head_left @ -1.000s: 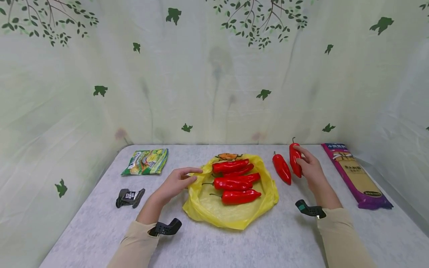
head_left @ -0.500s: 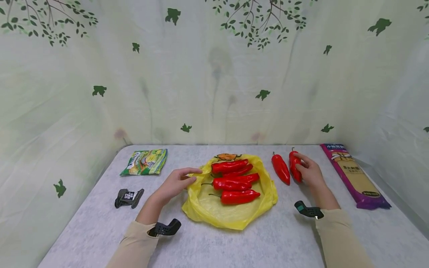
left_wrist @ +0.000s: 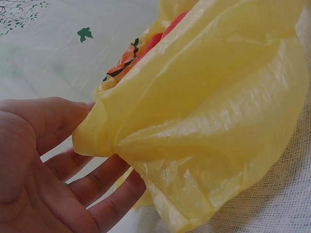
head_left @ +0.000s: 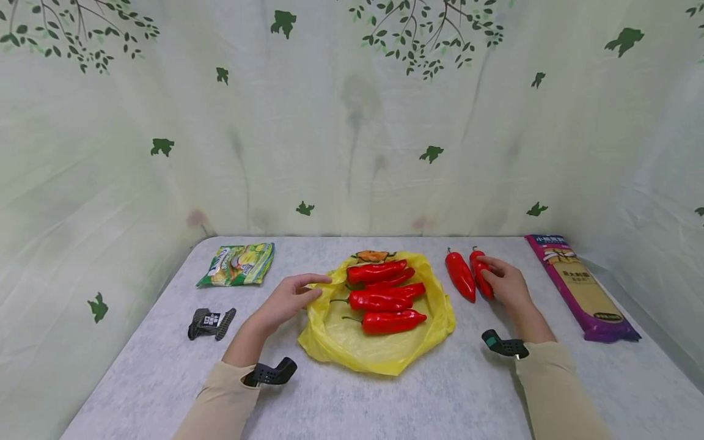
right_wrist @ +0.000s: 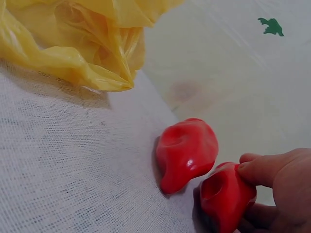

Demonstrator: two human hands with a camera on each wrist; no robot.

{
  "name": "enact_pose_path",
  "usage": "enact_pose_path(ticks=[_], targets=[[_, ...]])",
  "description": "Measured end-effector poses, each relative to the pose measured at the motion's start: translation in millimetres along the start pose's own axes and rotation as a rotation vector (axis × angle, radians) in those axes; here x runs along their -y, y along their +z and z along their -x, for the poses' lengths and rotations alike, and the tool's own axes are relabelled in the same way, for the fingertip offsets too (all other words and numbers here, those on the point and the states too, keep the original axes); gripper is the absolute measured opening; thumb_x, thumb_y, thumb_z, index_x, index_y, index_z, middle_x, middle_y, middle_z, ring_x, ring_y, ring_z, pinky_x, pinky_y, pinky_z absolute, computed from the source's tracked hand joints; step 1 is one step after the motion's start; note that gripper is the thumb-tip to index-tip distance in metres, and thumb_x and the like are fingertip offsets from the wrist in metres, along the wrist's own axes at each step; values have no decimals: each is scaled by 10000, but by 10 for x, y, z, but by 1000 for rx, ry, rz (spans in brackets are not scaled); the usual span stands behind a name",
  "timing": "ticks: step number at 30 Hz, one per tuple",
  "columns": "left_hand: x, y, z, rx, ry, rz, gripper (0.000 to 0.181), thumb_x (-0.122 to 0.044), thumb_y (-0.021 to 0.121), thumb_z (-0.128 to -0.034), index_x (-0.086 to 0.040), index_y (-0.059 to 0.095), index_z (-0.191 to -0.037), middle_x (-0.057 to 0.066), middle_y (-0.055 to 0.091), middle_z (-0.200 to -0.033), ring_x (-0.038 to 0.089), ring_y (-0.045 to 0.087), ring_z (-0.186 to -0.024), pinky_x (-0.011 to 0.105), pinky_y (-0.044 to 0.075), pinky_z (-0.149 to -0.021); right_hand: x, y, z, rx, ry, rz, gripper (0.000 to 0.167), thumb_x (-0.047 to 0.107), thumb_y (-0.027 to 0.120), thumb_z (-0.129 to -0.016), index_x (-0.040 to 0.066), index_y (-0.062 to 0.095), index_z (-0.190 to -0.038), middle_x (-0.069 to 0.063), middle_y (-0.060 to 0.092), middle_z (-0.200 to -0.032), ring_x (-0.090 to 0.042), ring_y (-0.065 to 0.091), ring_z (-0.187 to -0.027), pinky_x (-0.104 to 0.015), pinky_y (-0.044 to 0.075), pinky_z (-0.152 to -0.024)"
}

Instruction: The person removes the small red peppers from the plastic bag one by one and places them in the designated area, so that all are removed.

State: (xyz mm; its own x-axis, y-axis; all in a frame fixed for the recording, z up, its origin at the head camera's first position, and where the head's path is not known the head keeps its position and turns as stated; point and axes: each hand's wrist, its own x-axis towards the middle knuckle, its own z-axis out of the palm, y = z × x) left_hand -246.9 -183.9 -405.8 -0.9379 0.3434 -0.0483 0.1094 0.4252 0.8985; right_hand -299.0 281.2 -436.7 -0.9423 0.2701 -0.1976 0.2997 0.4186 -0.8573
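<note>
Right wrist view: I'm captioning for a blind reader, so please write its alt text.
A right hand grips a red pepper close beside a second pepper lying on pale cloth. A yellow bag fills the upper left corner.

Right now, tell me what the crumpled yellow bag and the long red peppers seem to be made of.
Crumpled yellow bag: likely thin plastic film, softly shiny; it creases sharply and looks translucent. Long red peppers: perhaps molded plastic or foam, smooth and glossy with bright highlights, but real skin could look similar.
</note>
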Motion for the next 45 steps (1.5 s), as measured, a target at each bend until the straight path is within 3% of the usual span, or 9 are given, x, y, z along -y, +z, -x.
enact_pose_path(ticks=[18,37,45], targets=[[5,-22,-23,-3,-8,11,332,-221,574,-1013,-158,638,-1334,96,543,-1480,245,590,-1213,264,505,-838,109,13,90,-4,-17,51,478,194,421,-1067,228,390,-1543,-165,278,-1638,-403,271,-1467,-529,414,-1114],[51,-16,-27,-3,-8,11,325,-226,582,-1009,-169,646,-1323,78,550,-1479,257,585,-1241,275,511,-863,72,57,86,3,-8,82,513,183,437,-1048,210,366,-1555,-199,333,-1596,-392,362,-1388,-499,489,-1043],[31,-9,-9,-5,6,11,330,-231,581,-1010,-161,644,-1326,84,548,-1481,277,578,-1258,287,510,-893,159,31,122,-70,-15,77,573,235,460,-1026,199,306,-1577,-191,244,-1640,-429,292,-1449,-536,469,-1050]])
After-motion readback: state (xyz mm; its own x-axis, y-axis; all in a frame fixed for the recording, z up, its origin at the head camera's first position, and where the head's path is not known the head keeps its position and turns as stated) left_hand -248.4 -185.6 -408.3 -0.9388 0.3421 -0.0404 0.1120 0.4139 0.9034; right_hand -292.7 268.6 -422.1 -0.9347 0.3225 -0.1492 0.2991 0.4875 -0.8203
